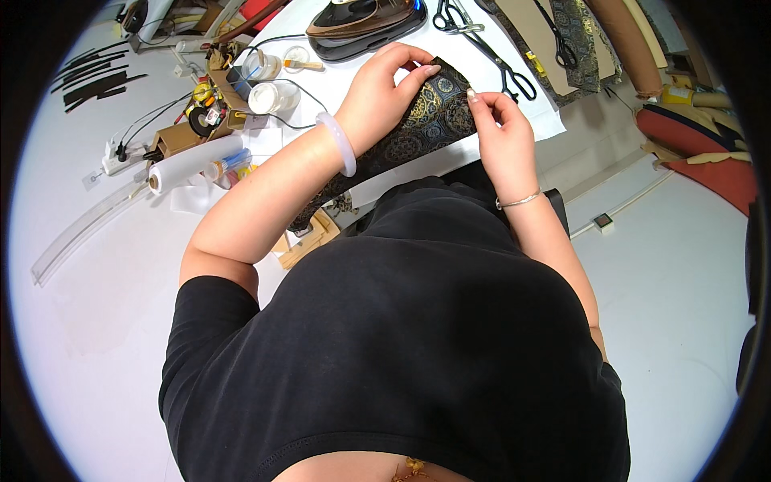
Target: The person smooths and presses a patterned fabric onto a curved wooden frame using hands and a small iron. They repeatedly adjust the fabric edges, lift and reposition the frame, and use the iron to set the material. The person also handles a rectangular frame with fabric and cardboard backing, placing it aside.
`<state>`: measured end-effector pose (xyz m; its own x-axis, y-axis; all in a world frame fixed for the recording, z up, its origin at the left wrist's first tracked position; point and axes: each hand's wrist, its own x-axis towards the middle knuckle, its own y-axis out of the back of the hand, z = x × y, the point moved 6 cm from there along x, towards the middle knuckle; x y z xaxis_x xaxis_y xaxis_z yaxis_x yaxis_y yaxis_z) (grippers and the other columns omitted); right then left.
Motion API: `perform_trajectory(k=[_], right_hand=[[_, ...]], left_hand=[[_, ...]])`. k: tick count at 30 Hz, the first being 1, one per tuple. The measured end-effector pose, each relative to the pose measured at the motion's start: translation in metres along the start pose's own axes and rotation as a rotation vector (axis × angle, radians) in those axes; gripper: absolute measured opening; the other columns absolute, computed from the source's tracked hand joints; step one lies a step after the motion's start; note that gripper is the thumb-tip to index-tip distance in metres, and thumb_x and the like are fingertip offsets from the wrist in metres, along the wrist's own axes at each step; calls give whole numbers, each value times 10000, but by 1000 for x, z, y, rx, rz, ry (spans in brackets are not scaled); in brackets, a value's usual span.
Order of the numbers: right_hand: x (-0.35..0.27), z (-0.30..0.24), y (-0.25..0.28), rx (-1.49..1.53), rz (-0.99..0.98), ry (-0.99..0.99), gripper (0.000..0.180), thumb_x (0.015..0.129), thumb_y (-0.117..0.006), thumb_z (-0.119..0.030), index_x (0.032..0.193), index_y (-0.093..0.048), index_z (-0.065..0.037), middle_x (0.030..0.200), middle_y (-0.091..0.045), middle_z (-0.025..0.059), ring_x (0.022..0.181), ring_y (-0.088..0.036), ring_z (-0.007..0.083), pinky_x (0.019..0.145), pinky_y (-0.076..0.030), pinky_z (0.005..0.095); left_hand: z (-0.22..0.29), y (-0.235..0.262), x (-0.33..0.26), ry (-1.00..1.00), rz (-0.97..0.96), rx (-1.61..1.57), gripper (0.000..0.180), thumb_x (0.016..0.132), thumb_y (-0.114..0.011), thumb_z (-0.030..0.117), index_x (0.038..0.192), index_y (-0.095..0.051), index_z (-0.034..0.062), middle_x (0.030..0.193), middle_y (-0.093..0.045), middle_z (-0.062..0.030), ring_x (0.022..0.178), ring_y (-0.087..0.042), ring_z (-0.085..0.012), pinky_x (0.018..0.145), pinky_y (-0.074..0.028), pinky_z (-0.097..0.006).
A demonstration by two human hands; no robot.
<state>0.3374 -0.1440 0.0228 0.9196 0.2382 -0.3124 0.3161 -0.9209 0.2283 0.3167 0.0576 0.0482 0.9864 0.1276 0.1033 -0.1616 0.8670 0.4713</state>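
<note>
A dark brocade fabric piece (418, 128) with gold and blue round patterns lies at the table's near edge, its lower left part hanging down past my left forearm. My left hand (389, 92) pinches its far edge between thumb and fingers. On the right corner of the same fabric, the thumb and fingertips of my right hand (502, 124) are closed. The far edge stretches between the two hands. A pale bangle (337, 145) circles my left wrist, and a thin silver bracelet (519, 200) my right.
Beyond my hands stands a brown and black iron (361, 24). Black scissors (502, 68) lie to its right. White jars (273, 96) and a brush (303, 65) are at the left, near a cord. A white roll (193, 161) and fabric rolls (630, 48) flank the table.
</note>
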Motion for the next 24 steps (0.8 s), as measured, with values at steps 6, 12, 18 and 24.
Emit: perform_trajectory(k=[6,12,18,24], right_hand=[[3,7,-2,41,-9,-33,276,1021,-718,-243,1038,-723,33,870,-728,46,799,-630,110,761,-525,267],[4,9,-1,31,-15,-66,308,1034,-696,-269,1050,-724,37,845,-714,40,782,-609,105,752,-516,264],[8,9,2,-133,-21,-79,446,1040,-677,-381,1197,-690,37,1059,-712,135,966,-658,207,887,-533,333],[11,-14,-8,-289,13,275,578,949,-773,-425,1281,-640,30,1234,-679,208,1192,-657,356,1037,-514,420]], left_hand=[[-3,-1,1,54,-33,49,207,990,-730,137,1131,-717,-15,1065,-718,-102,1006,-705,-201,922,-544,-311],[-5,-3,0,113,-50,61,230,998,-719,156,1154,-726,-13,1069,-718,-112,997,-707,-210,911,-546,-312],[-5,-6,-1,81,-73,70,275,1057,-633,188,1237,-720,-1,1146,-716,-124,1067,-693,-215,965,-527,-309],[-13,-13,-4,195,-53,-177,378,1109,-523,153,1458,-578,18,1278,-698,-116,1136,-670,-233,1046,-506,-345]])
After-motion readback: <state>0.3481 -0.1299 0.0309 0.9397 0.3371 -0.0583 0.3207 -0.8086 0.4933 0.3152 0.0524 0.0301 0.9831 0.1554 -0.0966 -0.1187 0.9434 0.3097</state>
